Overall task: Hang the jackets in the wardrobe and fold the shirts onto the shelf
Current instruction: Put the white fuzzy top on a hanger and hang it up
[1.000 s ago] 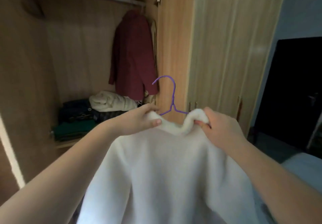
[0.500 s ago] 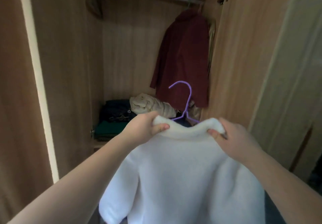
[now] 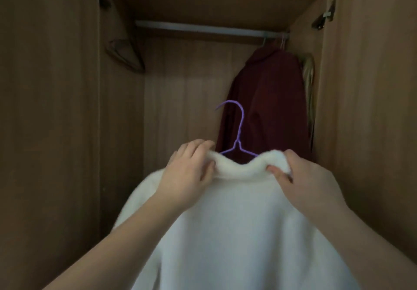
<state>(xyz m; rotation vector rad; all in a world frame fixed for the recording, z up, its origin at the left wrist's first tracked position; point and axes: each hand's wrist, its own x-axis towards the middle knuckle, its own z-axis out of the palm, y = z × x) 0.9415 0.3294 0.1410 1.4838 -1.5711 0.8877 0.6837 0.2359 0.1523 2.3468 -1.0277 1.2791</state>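
Observation:
A white fleece jacket [image 3: 243, 233] hangs on a purple wire hanger [image 3: 239, 129] in front of the open wardrobe. My left hand [image 3: 189, 174] grips the left end of its collar and my right hand [image 3: 300, 176] grips the right end. The hanger's hook sticks up above the collar, well below the metal rail [image 3: 203, 28] at the top of the wardrobe. A dark red jacket [image 3: 268, 104] hangs from the rail at the right end. The white jacket hides the shelf below.
Empty hangers [image 3: 126, 56] hang in the upper left corner of the wardrobe. A yellowish garment [image 3: 309, 82] hangs behind the red jacket against the right wall [image 3: 365, 109]. The left door panel [image 3: 49, 120] stands close on the left.
The view has swung left and up to face the wardrobe interior. My hands have lifted the white jacket on its hanger higher and closer to the rail; the folded clothes are now hidden.

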